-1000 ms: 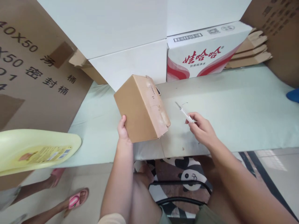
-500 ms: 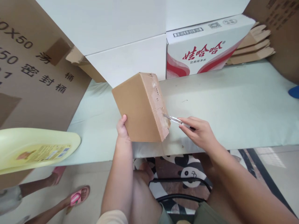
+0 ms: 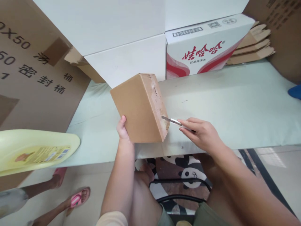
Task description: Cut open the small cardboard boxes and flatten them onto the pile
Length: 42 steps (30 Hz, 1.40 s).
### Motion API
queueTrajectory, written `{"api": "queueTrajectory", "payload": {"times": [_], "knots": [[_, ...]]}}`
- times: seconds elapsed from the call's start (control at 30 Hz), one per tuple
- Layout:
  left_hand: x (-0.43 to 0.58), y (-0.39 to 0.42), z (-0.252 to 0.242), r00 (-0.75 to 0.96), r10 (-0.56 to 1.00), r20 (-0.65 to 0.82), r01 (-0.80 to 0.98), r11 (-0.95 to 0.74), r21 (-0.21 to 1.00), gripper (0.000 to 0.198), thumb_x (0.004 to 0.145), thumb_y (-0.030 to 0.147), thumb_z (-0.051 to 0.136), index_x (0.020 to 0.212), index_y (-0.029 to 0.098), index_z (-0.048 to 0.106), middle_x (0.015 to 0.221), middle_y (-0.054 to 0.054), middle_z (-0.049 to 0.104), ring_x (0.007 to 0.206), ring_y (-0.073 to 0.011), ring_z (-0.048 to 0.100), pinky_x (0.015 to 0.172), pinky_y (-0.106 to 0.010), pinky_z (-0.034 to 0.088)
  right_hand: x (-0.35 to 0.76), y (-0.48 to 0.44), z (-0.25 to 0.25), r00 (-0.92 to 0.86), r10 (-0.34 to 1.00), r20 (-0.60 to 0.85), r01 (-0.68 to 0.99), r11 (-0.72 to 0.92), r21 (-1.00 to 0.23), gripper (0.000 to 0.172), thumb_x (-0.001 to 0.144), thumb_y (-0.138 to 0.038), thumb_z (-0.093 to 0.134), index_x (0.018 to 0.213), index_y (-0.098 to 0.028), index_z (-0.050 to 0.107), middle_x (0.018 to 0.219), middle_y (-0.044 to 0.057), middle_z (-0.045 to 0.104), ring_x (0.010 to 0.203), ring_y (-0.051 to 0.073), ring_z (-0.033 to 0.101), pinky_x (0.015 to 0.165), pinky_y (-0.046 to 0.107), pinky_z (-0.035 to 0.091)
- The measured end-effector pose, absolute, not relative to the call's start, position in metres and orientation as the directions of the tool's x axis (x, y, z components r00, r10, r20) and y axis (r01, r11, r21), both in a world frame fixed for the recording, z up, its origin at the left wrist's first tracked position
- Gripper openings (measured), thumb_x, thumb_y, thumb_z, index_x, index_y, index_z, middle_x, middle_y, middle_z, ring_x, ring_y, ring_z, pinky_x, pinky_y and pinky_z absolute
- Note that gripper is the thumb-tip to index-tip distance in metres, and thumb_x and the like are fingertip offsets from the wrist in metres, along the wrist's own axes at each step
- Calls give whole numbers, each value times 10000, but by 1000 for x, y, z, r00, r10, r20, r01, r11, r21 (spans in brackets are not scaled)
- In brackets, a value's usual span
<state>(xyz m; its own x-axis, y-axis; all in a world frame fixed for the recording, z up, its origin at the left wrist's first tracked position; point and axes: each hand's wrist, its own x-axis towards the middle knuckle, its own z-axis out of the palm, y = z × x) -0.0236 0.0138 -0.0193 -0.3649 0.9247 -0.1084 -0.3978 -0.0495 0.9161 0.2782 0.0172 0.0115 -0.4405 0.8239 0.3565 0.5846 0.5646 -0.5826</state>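
A brown cardboard box stands tilted over the pale green cloth, its taped side turned to the right. My left hand grips its lower left edge, thumb on the near face and the other fingers hidden behind. In my right hand is a utility knife with a light handle, held between thumb and fingers. The blade points left, and its tip is at the worn, torn tape on the box's side.
Behind the box rise white cartons and a red-and-white water carton. Folded cardboard lies at the back right. A large brown carton and a yellow bottle are on the left. Another person's legs and pink slippers show lower left.
The knife has shifted slightly left and down along the taped side. More blade shows clearly. My left hand keeps its hold on the box; the whole view has drifted a little.
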Motion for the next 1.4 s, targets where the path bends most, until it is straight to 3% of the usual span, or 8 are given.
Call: {"api": "queueTrajectory", "payload": {"times": [0.3,0.57,0.8,0.9,1.0,1.1,1.27,1.4], "knots": [[-18,16,-19,-402,910,-102,-528,-139,838,458,717,541,761,1032,211,718,1050,-77,772,1107,-319,703,960,-441,566,269,13,4,-432,811,395,627,585,-515,311,996,-313,532,1200,-233,753,867,42,743,622,133,626,553,251,450],[-16,17,-17,-379,915,-139,-584,-120,803,464,761,532,737,1100,217,715,1123,-90,762,1206,-338,657,986,-454,553,273,9,5,-430,823,371,545,564,-620,296,980,-294,552,1191,-251,755,794,27,696,613,140,612,575,263,457],[-14,21,-11,-349,908,-232,-736,-113,667,451,816,569,664,1115,237,722,1096,-53,774,1151,-306,677,956,-450,575,284,29,-11,-168,957,237,677,286,-678,367,951,-326,513,1239,-215,711,834,75,701,694,228,637,679,374,540],[-1,21,-10,-208,939,-273,-779,10,627,408,814,567,685,1066,249,733,1057,-49,781,1087,-290,699,917,-427,591,285,35,-24,-134,975,177,744,217,-632,416,927,-353,511,1264,-192,696,1067,162,716,955,339,679,874,537,551],[21,19,-17,-67,936,-345,-749,181,637,407,810,561,704,1035,223,744,1027,-76,783,978,-286,724,839,-419,611,279,31,-25,-222,957,185,579,282,-765,461,932,-454,558,1321,-228,655,1350,164,634,1260,373,590,1070,590,471],[40,17,-28,-124,905,-406,-596,259,760,459,779,511,759,1131,219,723,1123,-102,763,1042,-308,716,860,-430,599,271,23,-18,-378,908,179,223,278,-934,599,958,-568,532,1501,-325,459,1524,101,515,1378,321,522,1080,521,507],[39,9,-24,-252,964,81,-208,-136,969,808,737,703,728,1431,336,538,1633,-82,392,1510,-344,350,1151,-465,421,268,19,-16,-317,927,200,68,232,-970,608,971,-519,565,1537,-423,366,1645,55,340,1455,299,448,1102,497,508],[28,0,-2,-95,919,383,212,-357,910,993,672,713,783,1512,305,445,1660,-118,325,1539,-380,267,1229,-510,301,266,16,-16,-416,860,294,159,387,-908,504,984,-404,572,1476,-450,470,1647,11,342,1524,293,345,1187,521,412]]}}
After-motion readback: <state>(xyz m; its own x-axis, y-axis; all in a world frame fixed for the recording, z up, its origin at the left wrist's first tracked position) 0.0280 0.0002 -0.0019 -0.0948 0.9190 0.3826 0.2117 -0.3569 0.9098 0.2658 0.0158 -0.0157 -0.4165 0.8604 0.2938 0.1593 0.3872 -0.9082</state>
